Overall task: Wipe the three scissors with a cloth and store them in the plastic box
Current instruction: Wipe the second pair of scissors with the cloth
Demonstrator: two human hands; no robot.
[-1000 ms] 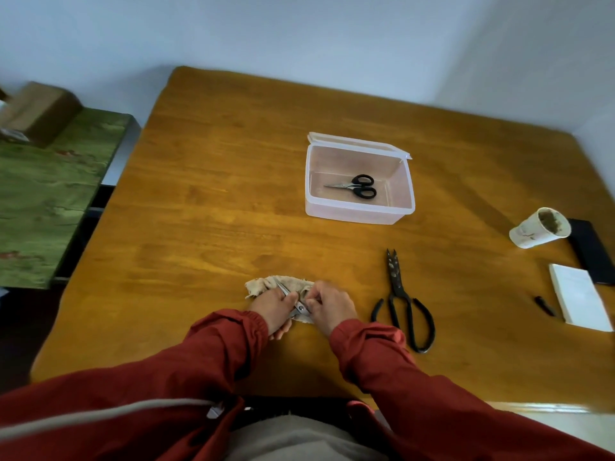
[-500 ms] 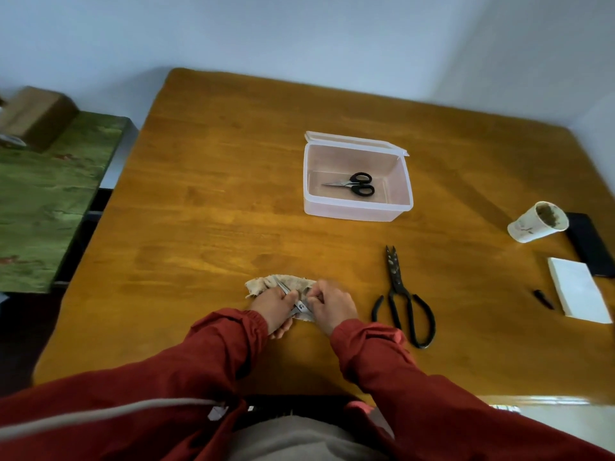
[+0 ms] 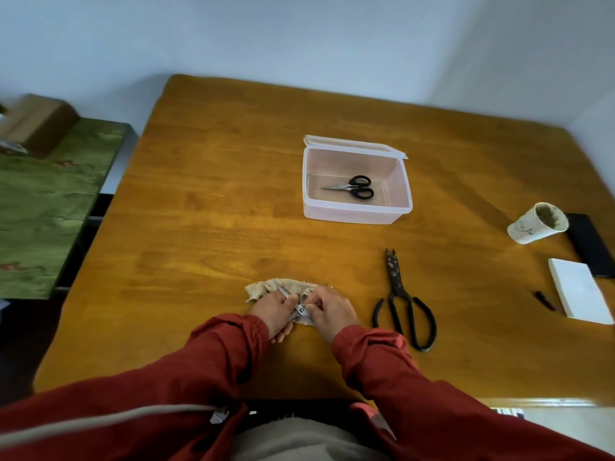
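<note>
Near the table's front edge my left hand (image 3: 274,311) grips small silver scissors (image 3: 289,297), whose blades point up and left over a beige cloth (image 3: 283,286). My right hand (image 3: 332,311) pinches the cloth against the scissors at their pivot. Large black scissors (image 3: 401,301) lie on the wood to the right of my hands, handles toward me. Further back stands an open clear plastic box (image 3: 356,212), and black-handled scissors (image 3: 354,188) lie inside it.
At the right edge of the wooden table (image 3: 216,201) are a tipped paper cup (image 3: 535,224), a black flat object (image 3: 589,244), a white pad (image 3: 579,291) and a small black cap (image 3: 544,300). A green-covered surface (image 3: 43,201) with a cardboard box stands left.
My hands stay in the same spot, with small rubbing motions of the cloth on the silver scissors. The view has shifted slightly.
</note>
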